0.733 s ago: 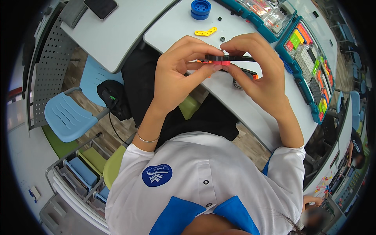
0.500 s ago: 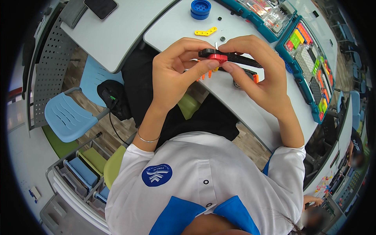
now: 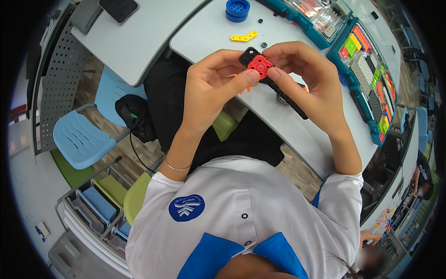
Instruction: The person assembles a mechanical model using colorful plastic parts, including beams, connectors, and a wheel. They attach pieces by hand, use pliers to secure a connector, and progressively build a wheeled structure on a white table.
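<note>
Between my two hands is a black building beam (image 3: 290, 101) with a red square connector block (image 3: 259, 66) on it, its holed face turned up. My left hand (image 3: 211, 88) pinches the block's left side between thumb and fingers. With thumb and bent fingers, my right hand (image 3: 316, 83) grips the beam just right of the block. The beam slants down to the right, past my right thumb. Orange pieces (image 3: 247, 85) show partly behind my left thumb. Other parts on the table under the beam are mostly hidden.
Beyond my hands lie a yellow angled beam (image 3: 244, 36), a blue wheel hub (image 3: 237, 10) and small dark pieces (image 3: 264, 45). A teal-edged parts case (image 3: 357, 93) stands open on the right. A phone (image 3: 119, 9) rests on the left table, with a blue chair (image 3: 83, 139) below.
The black beam has turned in my hands: the red block's face now points up and the beam's right end has swung downward. Both hands keep hold of it.
</note>
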